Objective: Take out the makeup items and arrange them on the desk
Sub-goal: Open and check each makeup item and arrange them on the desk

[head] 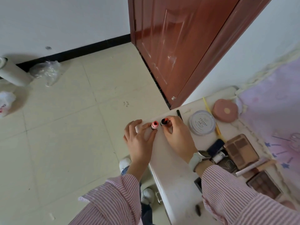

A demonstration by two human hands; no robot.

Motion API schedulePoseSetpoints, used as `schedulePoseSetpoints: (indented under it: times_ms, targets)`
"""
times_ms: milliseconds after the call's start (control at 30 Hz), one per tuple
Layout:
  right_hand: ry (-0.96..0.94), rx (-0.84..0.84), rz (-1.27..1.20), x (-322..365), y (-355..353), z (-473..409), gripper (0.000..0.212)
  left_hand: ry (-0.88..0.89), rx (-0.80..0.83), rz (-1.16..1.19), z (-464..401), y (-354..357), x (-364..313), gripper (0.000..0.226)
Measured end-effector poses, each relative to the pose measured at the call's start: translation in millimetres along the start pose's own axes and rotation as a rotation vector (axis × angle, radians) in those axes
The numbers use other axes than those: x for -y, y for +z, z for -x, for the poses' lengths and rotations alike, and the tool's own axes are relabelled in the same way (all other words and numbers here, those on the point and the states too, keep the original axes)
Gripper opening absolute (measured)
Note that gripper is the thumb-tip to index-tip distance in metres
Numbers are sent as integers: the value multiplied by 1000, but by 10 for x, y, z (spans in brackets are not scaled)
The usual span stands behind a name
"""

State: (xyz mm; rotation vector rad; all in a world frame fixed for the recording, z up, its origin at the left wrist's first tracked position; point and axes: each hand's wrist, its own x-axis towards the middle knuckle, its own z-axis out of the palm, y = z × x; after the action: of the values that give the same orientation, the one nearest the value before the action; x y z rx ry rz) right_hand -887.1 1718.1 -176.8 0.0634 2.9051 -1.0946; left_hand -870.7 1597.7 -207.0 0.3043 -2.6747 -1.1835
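On the white desk (170,153), near its far corner, your 2 hands sit close together but do not touch. Your left hand (140,142) pinches a small pink lipstick (154,125) between thumb and finger, and the other fingers are spread out. That lipstick stands upright on the desk. Your right hand (177,135) is closed around a dark lipstick (164,122) with a red top. It stands upright too, just beside the pink one. You wear a pale watch (198,157) on your right wrist, and both sleeves are pink with thin stripes.

More makeup lies to the right of your hands. A round clear jar (202,122) sits near your right hand, and a round pink case (225,110) sits just behind it. A thin yellow stick (211,116) runs between them, and a thin black pencil (179,114) lies just past your right hand. Closer to you is an open brown eyeshadow palette (241,151). A dark blue item (215,146) lies beside it, maybe a tube, but it is too blurry to be sure. Another palette (263,185) with small squares lies nearer to you, and a long pale pen (250,168) rests between the 2 palettes.

Down on the tiled floor (65,127) you can see your white shoes (125,163). A brown door (175,46) stands behind the desk.
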Motion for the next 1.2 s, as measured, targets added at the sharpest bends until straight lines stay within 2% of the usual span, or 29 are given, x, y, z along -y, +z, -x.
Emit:
schedulePoseSetpoints:
  times_ms: [100, 133, 200, 300, 433, 500, 567, 633, 700, 800, 867, 933, 967, 1100, 1200]
  targets:
    - [57, 14, -32, 27, -59, 75, 43, 10, 23, -17, 2, 7, 0, 26]
    - [67, -10, -38, 32, -103, 135, 43, 7, 32, -24, 10, 3, 0, 29]
    - [19, -118, 18, 16, -213, 291, 30, 8, 58, -41, 58, -19, 4, 36]
    - [-45, -226, 310, -71, -357, 495, 12, 49, 96, -95, 197, -59, 23, 45]
    - [146, -78, 626, -183, -380, 567, 22, 52, 156, -117, 353, -96, 51, 52]
    - [236, 1, 681, -191, -362, 543, 27, 26, 183, -113, 368, -102, 63, 54]
    - [251, 23, 690, -190, -353, 516, 26, 16, 206, -114, 360, -112, 60, 55]
    - [263, 8, 668, -173, -370, 492, 22, 10, 226, -115, 356, -135, 54, 55]
    - [243, -80, 569, -127, -413, 496, 16, -2, 235, -102, 353, -176, 33, 54]
    - [129, -313, 293, -77, -527, 589, 7, 35, 200, -55, 384, -256, -21, 50]
    - [151, -354, 12, -75, -641, 649, 7, 92, 124, 8, 423, -318, -79, 46]
    - [164, -317, -183, -86, -726, 730, 5, 85, 89, 139, 439, -405, -169, 42]
    - [127, -282, -185, -91, -754, 772, 5, 60, 93, 218, 433, -454, -219, 41]
    - [-107, -54, 41, -95, -748, 925, 31, -187, 316, 592, 363, -651, -400, 39]
    - [-187, 199, 108, -100, -677, 996, 33, -249, 428, 652, 299, -735, -405, 20]
